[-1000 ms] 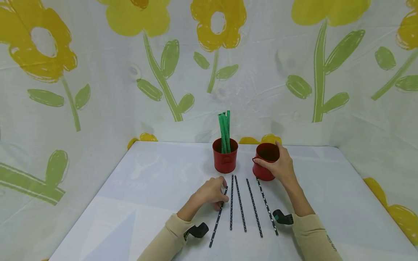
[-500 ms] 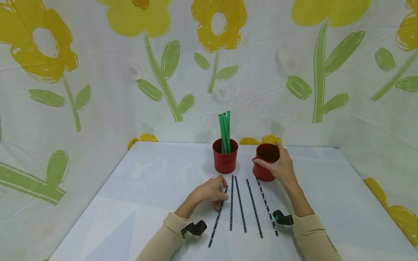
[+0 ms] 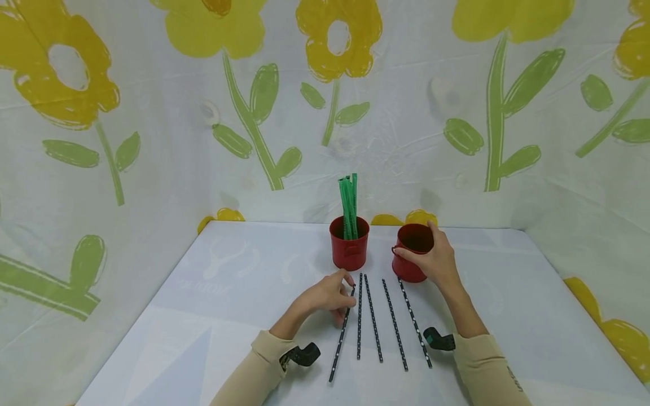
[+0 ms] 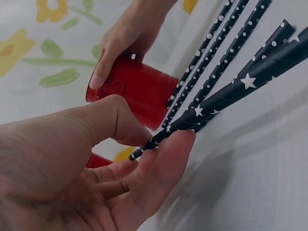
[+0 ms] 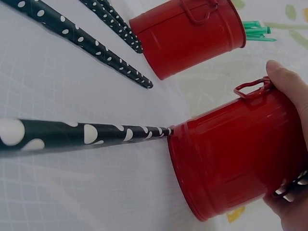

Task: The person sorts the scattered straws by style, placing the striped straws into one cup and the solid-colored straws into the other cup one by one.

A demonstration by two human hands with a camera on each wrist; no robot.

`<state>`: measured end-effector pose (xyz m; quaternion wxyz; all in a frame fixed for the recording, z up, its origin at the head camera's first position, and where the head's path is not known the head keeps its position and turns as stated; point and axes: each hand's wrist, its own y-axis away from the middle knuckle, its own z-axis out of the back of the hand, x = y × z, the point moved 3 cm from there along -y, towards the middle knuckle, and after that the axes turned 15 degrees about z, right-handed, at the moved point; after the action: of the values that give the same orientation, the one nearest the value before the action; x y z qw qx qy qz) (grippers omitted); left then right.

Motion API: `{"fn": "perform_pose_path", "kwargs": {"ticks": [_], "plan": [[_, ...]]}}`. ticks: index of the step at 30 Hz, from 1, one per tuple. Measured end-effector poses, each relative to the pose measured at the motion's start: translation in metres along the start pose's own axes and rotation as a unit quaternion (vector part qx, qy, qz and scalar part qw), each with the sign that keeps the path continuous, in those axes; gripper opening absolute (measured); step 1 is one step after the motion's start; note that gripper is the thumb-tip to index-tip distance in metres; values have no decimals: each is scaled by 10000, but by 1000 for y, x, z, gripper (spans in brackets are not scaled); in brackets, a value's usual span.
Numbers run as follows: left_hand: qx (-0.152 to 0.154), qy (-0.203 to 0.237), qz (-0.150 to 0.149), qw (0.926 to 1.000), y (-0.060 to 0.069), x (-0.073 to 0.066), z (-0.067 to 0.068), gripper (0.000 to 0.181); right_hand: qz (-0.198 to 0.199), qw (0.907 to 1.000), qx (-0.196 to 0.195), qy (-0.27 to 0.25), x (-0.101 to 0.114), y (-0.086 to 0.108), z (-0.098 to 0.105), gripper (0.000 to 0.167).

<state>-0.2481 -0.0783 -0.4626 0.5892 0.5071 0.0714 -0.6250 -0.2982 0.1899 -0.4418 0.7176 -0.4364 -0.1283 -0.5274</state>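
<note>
Head view: from above and farthest back, facing forward and down over most of the worktop. Left wrist view: close behind the left fingers, tipped sideways, worktop at right. Right wrist view: close to the right fingers, tipped oppositely, worktop at left. Both wrist views share the handheld red cup, upper centre and lower right respectively.

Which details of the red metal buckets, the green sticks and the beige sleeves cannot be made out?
Head view: lower ends of the thin green sticks, hidden by the left round red metal bucket.
Head view: inner floor of the right bucket, hidden by its near wall.
Head view: dark marking on the beige cloth right sleeve, too small to read.
</note>
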Motion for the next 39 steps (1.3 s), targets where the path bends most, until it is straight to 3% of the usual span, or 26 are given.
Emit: {"fn": "perform_pose_path", "kwargs": {"ticks": [16,26,39], "plan": [[122,526,-233,9983,3,-5,5,38,29,10000,-34,-43,1,-1,-1,107],[-179,1113,-605,9918,-1,-7,8,45,36,10000,-18,9,0,0,-1,108],[-466,1447,-1105,9822,2,-12,13,43,64,10000,-8,-1,0,1,0,107]]}}
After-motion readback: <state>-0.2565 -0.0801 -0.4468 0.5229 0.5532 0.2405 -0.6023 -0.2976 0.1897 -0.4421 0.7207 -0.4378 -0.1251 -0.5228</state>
